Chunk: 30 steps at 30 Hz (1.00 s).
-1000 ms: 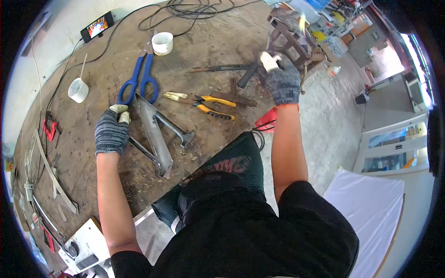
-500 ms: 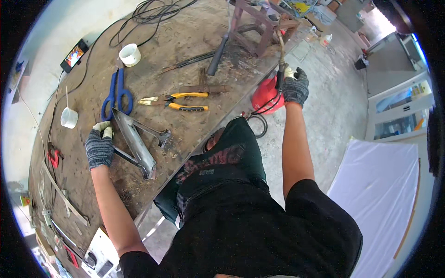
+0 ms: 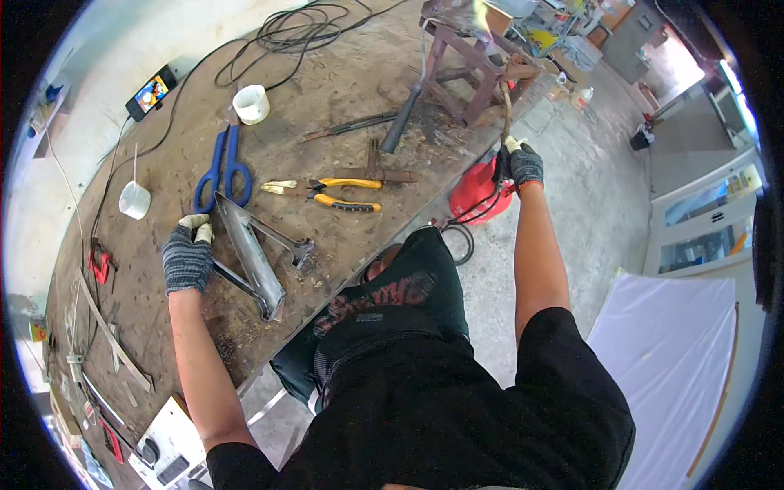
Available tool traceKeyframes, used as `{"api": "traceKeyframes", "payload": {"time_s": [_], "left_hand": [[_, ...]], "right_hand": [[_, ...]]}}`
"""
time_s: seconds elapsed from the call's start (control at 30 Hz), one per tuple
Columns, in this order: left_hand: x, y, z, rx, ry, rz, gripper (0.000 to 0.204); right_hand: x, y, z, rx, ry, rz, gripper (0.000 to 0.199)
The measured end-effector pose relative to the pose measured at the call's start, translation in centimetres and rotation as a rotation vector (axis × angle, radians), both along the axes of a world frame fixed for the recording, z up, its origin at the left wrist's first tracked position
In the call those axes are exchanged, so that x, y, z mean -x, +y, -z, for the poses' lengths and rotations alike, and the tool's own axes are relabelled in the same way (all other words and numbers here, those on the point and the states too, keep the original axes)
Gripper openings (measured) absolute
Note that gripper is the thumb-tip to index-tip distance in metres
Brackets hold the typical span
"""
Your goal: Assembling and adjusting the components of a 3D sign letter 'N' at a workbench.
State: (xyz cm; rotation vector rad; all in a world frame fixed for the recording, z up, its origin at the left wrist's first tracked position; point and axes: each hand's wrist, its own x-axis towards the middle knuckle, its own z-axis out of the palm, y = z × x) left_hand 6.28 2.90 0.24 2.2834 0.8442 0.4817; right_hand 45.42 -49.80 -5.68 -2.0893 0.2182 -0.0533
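Note:
My left hand [image 3: 189,255], in a grey knit glove with pale fingertips, is closed at the end of an angular grey metal bracket [image 3: 253,257] lying on the workbench. Blue-handled snips [image 3: 219,173] lie just beyond that hand. Out past the bench edge, my right hand [image 3: 525,163], gloved alike, is closed round a gas torch [image 3: 506,114] with a brass-coloured tube and a black hose. A yellowish flame [image 3: 480,15] shows at the upper edge, above a brown metal stand [image 3: 465,65]. Yellow-and-black pliers [image 3: 343,193] lie right of the bracket.
On the bench [image 3: 318,98] are two white cups [image 3: 251,104], a phone-like screen [image 3: 152,93], coiled black cable [image 3: 286,41], a dark-handled tool [image 3: 400,122] and a red clamp [image 3: 100,263]. A red container [image 3: 474,196] stands on the floor below the torch.
The whole view has shifted, so bench items sit slightly lower and further right. A flame now shows above the stand that was not visible earlier. Both hands keep their grip.

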Motion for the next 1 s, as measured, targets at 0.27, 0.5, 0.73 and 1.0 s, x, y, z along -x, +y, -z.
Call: {"api": "traceKeyframes", "payload": {"time_s": [0.27,0.5,0.73,1.0], "left_hand": [[-0.1,-0.2,-0.2,0.007,-0.016,-0.001,0.018],[0.0,-0.5,-0.7,0.003,-0.008,-0.003,0.018],[0.0,-0.2,-0.6,-0.037,0.027,0.005,0.018],[0.6,-0.4,-0.5,-0.017,0.019,-0.003,0.019]], "right_hand": [[2.0,1.6,-2.1,-0.028,-0.042,-0.019,0.032],[-0.9,-0.7,0.4,-0.142,-0.054,-0.021,0.034],[-0.2,0.0,0.4,-0.199,-0.023,-0.007,0.040],[4.8,2.0,1.6,0.024,-0.086,0.086,0.056]]}}
